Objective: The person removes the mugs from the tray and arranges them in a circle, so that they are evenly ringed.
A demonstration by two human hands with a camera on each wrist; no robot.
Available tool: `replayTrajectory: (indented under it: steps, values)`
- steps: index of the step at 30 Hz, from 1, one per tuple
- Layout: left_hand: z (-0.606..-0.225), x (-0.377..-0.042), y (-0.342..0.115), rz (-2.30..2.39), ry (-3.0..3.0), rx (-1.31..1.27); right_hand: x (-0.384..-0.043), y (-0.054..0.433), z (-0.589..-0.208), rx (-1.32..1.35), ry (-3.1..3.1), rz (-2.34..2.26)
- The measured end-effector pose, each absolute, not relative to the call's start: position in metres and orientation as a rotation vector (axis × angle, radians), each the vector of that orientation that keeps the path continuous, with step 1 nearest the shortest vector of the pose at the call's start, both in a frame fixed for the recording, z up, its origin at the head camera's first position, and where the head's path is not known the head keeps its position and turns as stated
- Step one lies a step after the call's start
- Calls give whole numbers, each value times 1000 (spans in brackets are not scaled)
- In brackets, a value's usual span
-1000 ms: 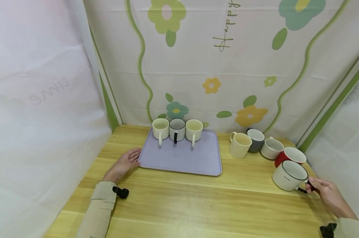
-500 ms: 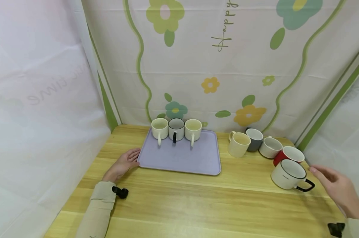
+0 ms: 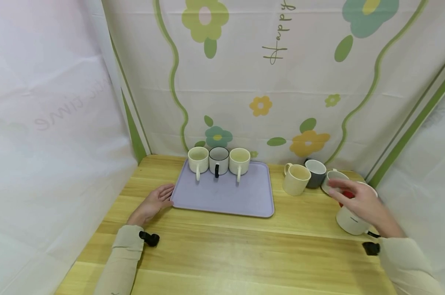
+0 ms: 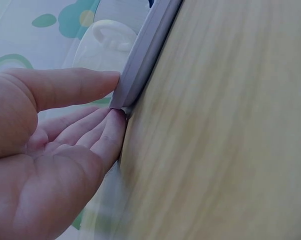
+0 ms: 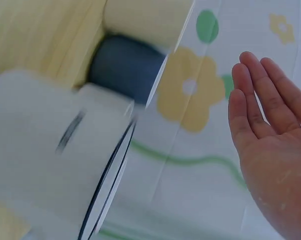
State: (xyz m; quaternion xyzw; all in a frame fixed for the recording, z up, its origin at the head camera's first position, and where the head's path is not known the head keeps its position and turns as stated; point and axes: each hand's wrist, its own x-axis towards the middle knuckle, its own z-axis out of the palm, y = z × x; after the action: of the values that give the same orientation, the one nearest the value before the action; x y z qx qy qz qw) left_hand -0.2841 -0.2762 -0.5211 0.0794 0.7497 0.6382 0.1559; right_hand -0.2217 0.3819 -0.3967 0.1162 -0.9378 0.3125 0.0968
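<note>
I count 8 mugs and 1 tray. Side by side along the back of the pale purple rectangular tray (image 3: 222, 200) stand 3: 2 cream mugs (image 3: 204, 166) and, between them, 1 white mug with a black rim and handle (image 3: 224, 168). The other 5 cluster at the right: 1 cream-yellow mug (image 3: 296, 184), 1 dark grey mug (image 3: 316, 180), 1 off-white mug (image 3: 326, 186), 1 red mug (image 3: 347, 198) and 1 larger white black-rimmed mug (image 3: 349, 221). All sit on a wood-grain worktop (image 3: 222, 258), screened on 3 sides by white cloth (image 3: 229, 73), its back panel printed with flowers and "Happy". Of the 2 hands, the left hand (image 3: 152, 205) touches the tray's left edge, fingers extended; the right hand (image 3: 362, 200) is loose, grasping nothing, above the red mug.
</note>
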Motion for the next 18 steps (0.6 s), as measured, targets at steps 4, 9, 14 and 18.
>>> replayTrajectory:
  steps: [4, 9, 14, 18]
  values:
    - [-522, -285, -277, 1824, 2154, 223, -247, 342, -402, 479, -2769, 938]
    - [-521, -284, -276, 1836, 2141, 236, -281, 296, -417, 566, -2806, 960]
    - [-518, -282, -274, 1843, 2130, 249, -312, 251, -435, 650, -2840, 1069]
    - [-519, -283, -275, 1848, 2122, 255, -331, 221, -447, 698, -2859, 1134]
